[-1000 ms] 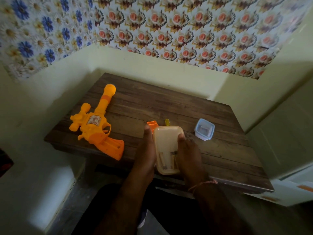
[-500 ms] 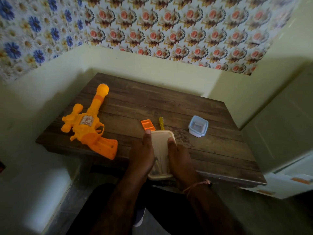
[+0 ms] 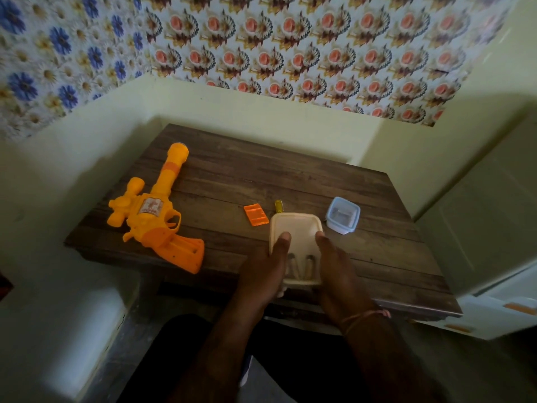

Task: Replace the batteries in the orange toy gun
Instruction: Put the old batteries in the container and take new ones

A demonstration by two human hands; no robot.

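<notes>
Toy gun [image 3: 151, 216] orange-yellow, deeper orange handle. Small cover [image 3: 255, 215] orange. Box [image 3: 296, 228] cream. Small tub [image 3: 343, 215] pale blue. Tabletop [image 3: 261, 175] dark brown wood-grain. Wallpaper [image 3: 290, 39] floral, pink and blue.

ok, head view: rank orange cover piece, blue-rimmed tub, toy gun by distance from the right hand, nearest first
1. Blue-rimmed tub: just beyond the right hand, to its right.
2. Orange cover piece: across the cream box, left.
3. Toy gun: far left of the table.

wooden table [image 3: 290, 181]: toy gun [image 3: 151, 216], orange cover [image 3: 255, 215], blue tub [image 3: 343, 215]
</notes>
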